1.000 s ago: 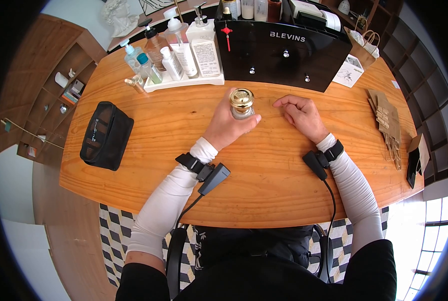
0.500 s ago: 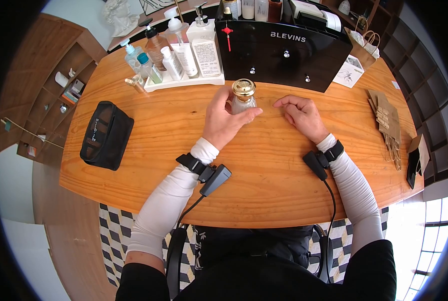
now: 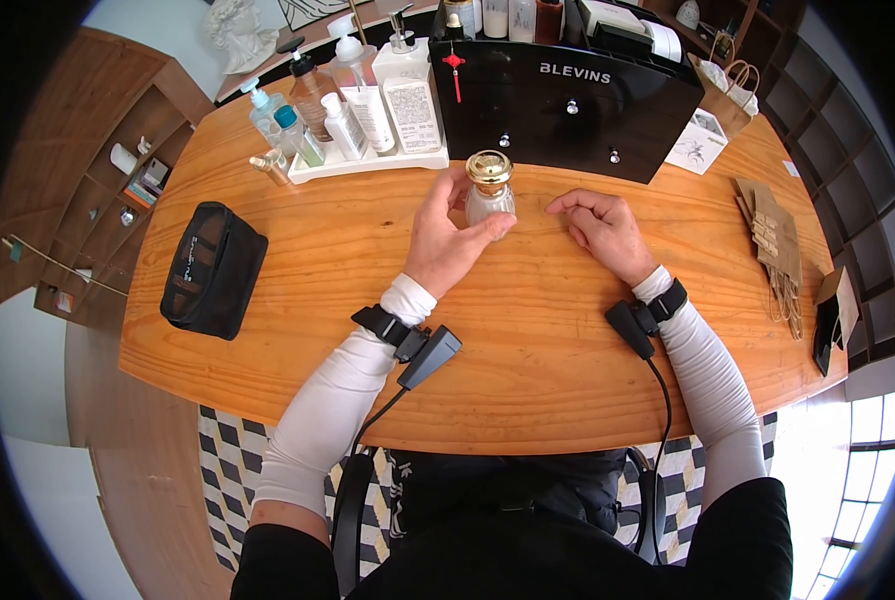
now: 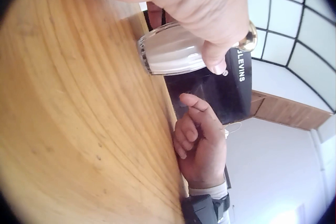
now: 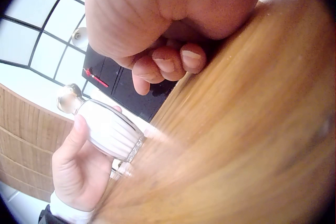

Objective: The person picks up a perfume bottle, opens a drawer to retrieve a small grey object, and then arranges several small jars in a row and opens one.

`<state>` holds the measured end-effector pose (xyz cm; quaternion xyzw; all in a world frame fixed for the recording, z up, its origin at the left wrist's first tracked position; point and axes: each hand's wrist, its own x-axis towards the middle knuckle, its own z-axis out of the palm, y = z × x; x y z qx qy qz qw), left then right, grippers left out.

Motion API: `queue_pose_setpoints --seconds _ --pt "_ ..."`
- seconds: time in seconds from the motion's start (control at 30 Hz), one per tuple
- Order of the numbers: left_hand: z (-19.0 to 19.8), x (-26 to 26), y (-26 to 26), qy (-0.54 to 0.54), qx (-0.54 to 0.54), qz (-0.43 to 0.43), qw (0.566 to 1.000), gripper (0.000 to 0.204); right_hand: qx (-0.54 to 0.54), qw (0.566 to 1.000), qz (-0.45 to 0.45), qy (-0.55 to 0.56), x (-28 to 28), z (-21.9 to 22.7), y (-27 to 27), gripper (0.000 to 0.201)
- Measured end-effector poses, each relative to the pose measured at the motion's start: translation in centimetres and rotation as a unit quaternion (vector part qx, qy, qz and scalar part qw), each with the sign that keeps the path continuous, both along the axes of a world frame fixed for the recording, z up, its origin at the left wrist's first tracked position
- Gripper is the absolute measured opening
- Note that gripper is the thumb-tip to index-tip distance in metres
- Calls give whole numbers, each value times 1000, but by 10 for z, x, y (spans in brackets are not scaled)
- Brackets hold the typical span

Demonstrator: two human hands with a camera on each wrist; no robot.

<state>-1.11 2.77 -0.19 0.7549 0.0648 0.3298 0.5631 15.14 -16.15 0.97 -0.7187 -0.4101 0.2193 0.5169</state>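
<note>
In the head view a clear ribbed glass bottle [image 3: 489,204] with white contents and a shiny gold cap [image 3: 489,168] stands about upright near the table's middle. My left hand [image 3: 447,238] grips its body from the left, thumb across the near side and fingers behind, mostly hidden by the bottle. Its base is close over the wood in the left wrist view, where the bottle [image 4: 173,51] shows below my palm. To the right, my right hand [image 3: 610,236] rests on the table with fingers loosely curled, holding nothing, a short gap away from the bottle.
A white tray [image 3: 367,169] of pump bottles and tubes stands at the back left, beside a black cabinet [image 3: 557,120] marked BLEVINS. A black mesh pouch [image 3: 214,270] lies at left. Flat brown paper bags [image 3: 772,235] lie at right, near a white box [image 3: 697,143].
The bottle has shifted slightly away from me and to the right, and more of its glass body shows. My left hand's grip on it has changed a little. My right hand has stayed put.
</note>
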Motion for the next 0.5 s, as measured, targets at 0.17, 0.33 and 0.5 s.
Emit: queue_pose_setpoints --seconds 0.17,0.33,0.5 --pt "-1 1 2 -10 -12 10 1000 66 12 1000 3 1 2 -4 0 26" --pt "0 0 3 -1 8 34 999 67 2 1000 4 1 1 -1 0 26" --pt "1 0 3 9 33 64 997 68 3 1000 5 2 2 -2 0 26"
